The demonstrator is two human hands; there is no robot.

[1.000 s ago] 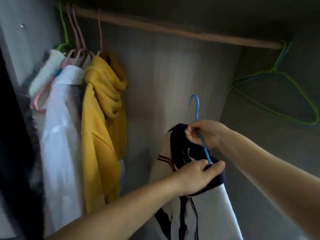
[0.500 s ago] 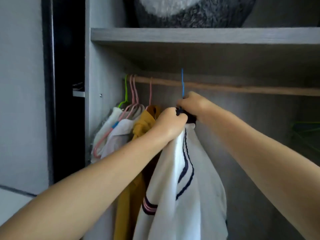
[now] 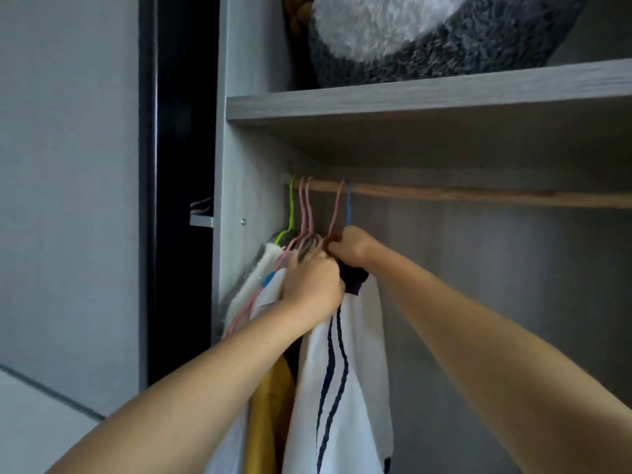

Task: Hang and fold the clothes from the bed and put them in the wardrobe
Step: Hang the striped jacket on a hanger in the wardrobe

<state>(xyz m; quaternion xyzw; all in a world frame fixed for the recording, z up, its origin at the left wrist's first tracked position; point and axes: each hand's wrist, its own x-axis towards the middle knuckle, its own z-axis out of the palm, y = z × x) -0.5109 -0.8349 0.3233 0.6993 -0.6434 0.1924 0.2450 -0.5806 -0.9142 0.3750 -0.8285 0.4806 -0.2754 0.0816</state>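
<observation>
A white garment with navy stripes and a dark collar [image 3: 345,371] hangs from a blue hanger [image 3: 348,206] hooked over the wooden rail [image 3: 478,196]. My right hand [image 3: 352,246] grips the hanger's neck at the collar. My left hand [image 3: 313,282] grips the garment's shoulder just left of it. To the left hang a yellow hoodie [image 3: 270,405], a white shirt [image 3: 270,295] and a fluffy white piece [image 3: 253,278] on pink hangers [image 3: 306,213] and a green hanger [image 3: 291,213].
A grey wardrobe shelf [image 3: 427,97] runs above the rail with a fluffy grey-and-white item [image 3: 427,39] on it. The wardrobe's side panel [image 3: 246,165] stands at the left, with a dark gap [image 3: 181,200] and a grey wall beyond. The rail to the right carries nothing in view.
The blue hanger's hook has gone over the rail and slid left against the other hangers. Both hands moved left with the garment, and the view came closer.
</observation>
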